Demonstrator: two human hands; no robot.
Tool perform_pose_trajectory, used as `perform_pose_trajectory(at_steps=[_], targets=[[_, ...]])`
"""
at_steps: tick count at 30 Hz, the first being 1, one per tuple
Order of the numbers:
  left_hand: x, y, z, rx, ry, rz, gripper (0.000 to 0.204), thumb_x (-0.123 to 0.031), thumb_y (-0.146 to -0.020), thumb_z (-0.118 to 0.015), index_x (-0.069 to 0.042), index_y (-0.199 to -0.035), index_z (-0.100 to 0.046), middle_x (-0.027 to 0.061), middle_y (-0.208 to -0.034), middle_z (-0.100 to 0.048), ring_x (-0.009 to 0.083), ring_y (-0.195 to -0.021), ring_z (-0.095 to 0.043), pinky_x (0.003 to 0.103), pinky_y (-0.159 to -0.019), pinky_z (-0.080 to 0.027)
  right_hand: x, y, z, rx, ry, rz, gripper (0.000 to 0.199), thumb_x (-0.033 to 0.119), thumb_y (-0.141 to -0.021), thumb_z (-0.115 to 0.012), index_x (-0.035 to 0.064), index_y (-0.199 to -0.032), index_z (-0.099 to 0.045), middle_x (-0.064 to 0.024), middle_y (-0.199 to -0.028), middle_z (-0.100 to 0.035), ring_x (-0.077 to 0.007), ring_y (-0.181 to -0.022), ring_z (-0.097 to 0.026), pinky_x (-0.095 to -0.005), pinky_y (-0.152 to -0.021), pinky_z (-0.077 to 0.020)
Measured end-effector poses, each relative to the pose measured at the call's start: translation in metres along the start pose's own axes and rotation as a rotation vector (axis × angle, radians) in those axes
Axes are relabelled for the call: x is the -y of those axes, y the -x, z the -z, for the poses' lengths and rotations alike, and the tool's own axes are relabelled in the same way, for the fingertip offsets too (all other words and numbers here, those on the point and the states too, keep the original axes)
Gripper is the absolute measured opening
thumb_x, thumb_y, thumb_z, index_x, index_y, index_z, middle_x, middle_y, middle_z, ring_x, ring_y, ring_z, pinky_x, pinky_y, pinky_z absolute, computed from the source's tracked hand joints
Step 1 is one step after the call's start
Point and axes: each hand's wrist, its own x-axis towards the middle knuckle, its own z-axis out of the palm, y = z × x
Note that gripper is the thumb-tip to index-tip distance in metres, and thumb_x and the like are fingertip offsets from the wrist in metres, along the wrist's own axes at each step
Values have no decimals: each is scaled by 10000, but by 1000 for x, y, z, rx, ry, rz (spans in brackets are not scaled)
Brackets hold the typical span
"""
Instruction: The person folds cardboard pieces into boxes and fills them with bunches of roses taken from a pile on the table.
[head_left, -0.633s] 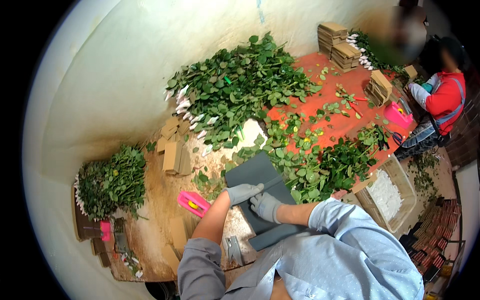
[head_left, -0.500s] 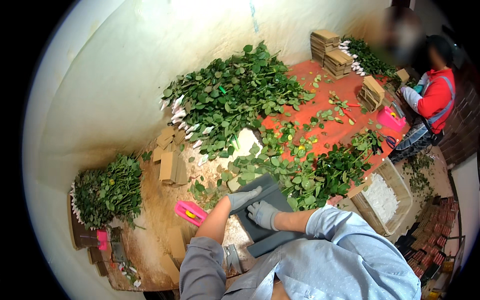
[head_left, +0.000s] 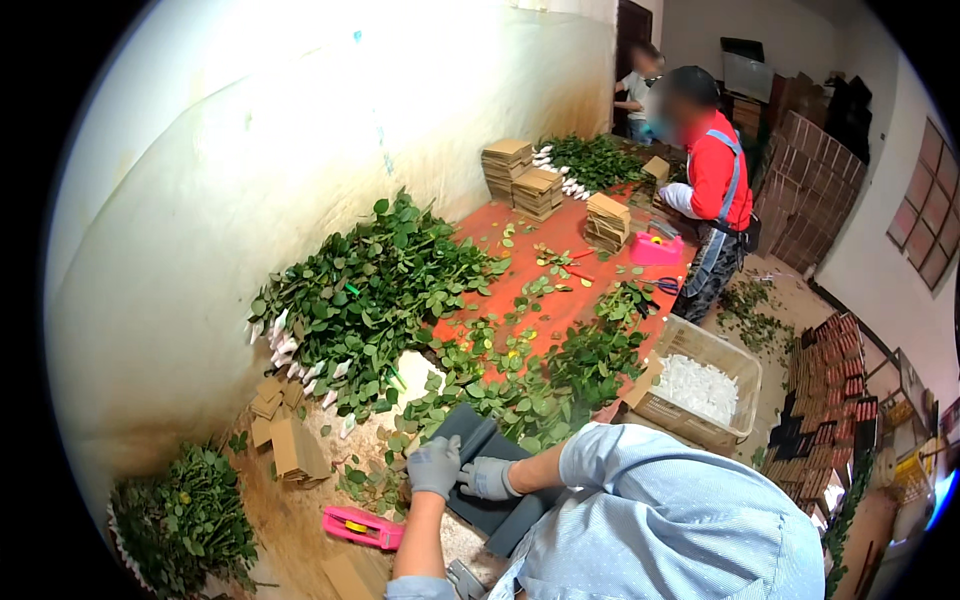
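The long table [head_left: 560, 250] runs from the lower left of the frame to the upper right, with a red top at its far end and bare brown at the near end. A big heap of leafy stems [head_left: 370, 290] lies left of centre against the pale wall. A smaller heap [head_left: 590, 365] lies at centre, and a bunch [head_left: 185, 515] sits at the lower left. A person in red [head_left: 715, 170] works at the upper right, next to stacks of cardboard [head_left: 510, 165]. A clear crate [head_left: 740, 370] of white pieces stands right of centre, off the table's edge.

A dark grey sheet [head_left: 470, 430] lies flat at lower centre on the near end of the table, just below the smaller heap. Small folded boxes [head_left: 295, 450] lie to its left, and a pink tape dispenser [head_left: 360, 527] lies below them.

Both hands wear grey gloves and meet on the sheet. The left hand [head_left: 435, 465] is at the sheet's left edge with its fingers bent down. The right hand [head_left: 487, 478] is touching it and loosely curled on the sheet's face. The pictures do not show whether either hand pinches the sheet or only presses on it.

The step in hand looks like setting or smoothing the sheet. Any next move would need one hand freed, and the stems are near, just above the sheet.
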Motion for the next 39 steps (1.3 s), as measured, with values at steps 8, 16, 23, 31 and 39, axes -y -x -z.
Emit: perform_pose_trajectory(at_steps=[8, 16, 23, 31, 39], targets=[[-18, 41, -18, -135, -91, -46, 348, -397, -959, -582, -76, -865, -679, 161, -826, -719, 362, -813, -712, 483, -757, -563, -2, 0, -12, 51, -396, -258, 212, 199, -903, -568, 29, -1028, -586, -195, -981, -661, -380, -810, -659, -491, -715, -516], [-15, 34, -37, -238, -136, -56, 230, -313, -906, -666, -104, -809, -657, 133, -788, -700, 335, -766, -699, 471, -687, -551, -5, 4, -17, -64, -334, -242, 150, 171, -875, -571, 56, -950, -630, -176, -911, -665, -367, -783, -660, -469, -708, -523], [14, 47, -23, -326, 207, -64, 363, -366, -908, -671, -82, -1134, -675, 180, -1050, -703, 387, -996, -655, 489, -868, -524, -7, -14, -12, -158, 18, 230, 196, 127, -861, -541, 53, -916, -714, -165, -910, -709, -316, -758, -684, -426, -611, -543], [1, 160, 39, -506, 84, 344, 327, -231, -847, -721, -77, -1127, -651, 128, -1075, -654, 339, -1031, -599, 468, -917, -462, 10, 1, 30, 301, 146, -3, 298, 187, -888, -601, 106, -1169, -657, -119, -1185, -586, -282, -1076, -596, -426, -783, -510], [51, 273, 64, -558, -9, 846, 264, -269, -816, -759, -65, -968, -688, 154, -989, -658, 358, -959, -628, 491, -887, -491, 8, 2, 26, 261, 103, 5, 285, 164, -851, -634, 91, -1126, -648, -138, -1188, -567, -300, -1053, -592, -422, -784, -516]])
